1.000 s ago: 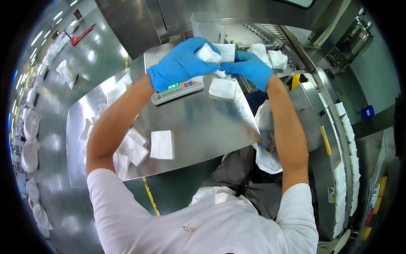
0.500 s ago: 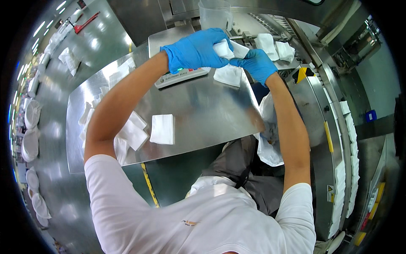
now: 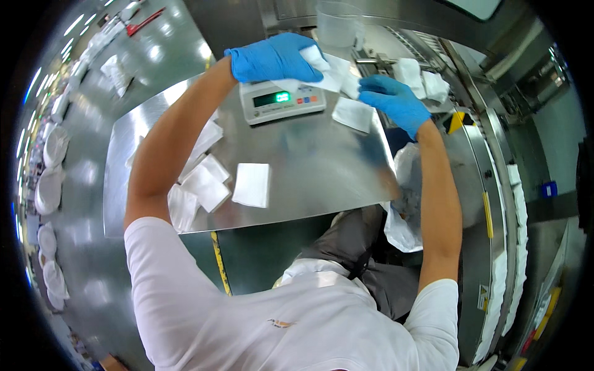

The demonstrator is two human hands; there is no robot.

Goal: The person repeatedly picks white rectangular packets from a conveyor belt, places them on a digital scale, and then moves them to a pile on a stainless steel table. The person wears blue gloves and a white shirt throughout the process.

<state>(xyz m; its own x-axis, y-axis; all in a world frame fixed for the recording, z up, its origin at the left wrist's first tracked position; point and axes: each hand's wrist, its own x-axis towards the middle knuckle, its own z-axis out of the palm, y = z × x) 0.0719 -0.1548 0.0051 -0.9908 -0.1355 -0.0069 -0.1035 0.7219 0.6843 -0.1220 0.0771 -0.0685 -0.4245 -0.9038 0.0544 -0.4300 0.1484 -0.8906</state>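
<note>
My left hand (image 3: 275, 59), in a blue glove, is closed around a small white folded pad (image 3: 315, 57) above the electronic scale (image 3: 286, 109). More white pads (image 3: 339, 74) fan out beside that hand, partly hidden behind its fingers. My right hand (image 3: 397, 104), also gloved in blue, has its fingers stretched toward these pads. Its fingertips are very near their right edge; whether they touch cannot be made out. A single white pad (image 3: 352, 114) lies on the steel table just below, between the scale and my right hand.
On the steel table (image 3: 309, 167), a square white pad (image 3: 252, 185) lies near the front edge, by a loose heap of pads (image 3: 207, 182). Behind stands a clear plastic jug (image 3: 339, 25). White pads (image 3: 408, 77) sit by the conveyor at right. A white bag (image 3: 402, 229) hangs below.
My right hand has let go of the pads and drawn off to the right, its fingers straightening. The left hand keeps its hold. The view has shifted slightly, showing more of the scale.
</note>
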